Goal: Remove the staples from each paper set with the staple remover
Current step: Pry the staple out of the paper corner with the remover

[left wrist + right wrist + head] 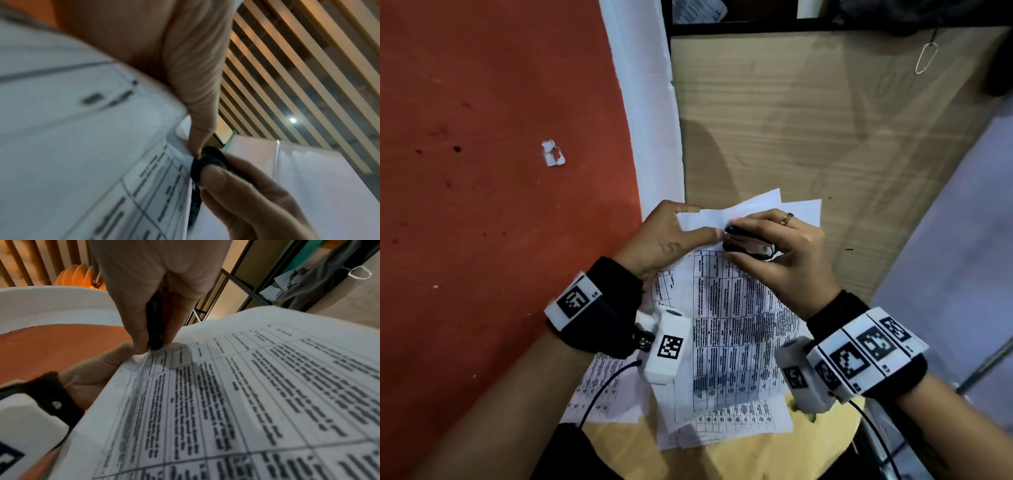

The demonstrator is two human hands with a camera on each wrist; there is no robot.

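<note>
- The staple remover [748, 244] lies with its long axis across the head view, nose pointing left at the top corner of the printed paper set [736, 329].
- The right hand [780, 253] grips it, fingers curled round.
- The left hand [664, 236] pinches that corner, above the round wooden table [750, 459].

Beyond the paper set [739, 329], toward twelve o'clock, the wooden panel [825, 120] lies bare and open to a reaching hand. At nine o'clock the orange surface [482, 171] is open too, broken only by a torn paper scrap [553, 154]. The left hand [661, 236] and right hand [787, 250] crowd the set's far corner, with the staple remover [748, 245] between them. A wire clip [926, 58] hangs at one o'clock.
</note>
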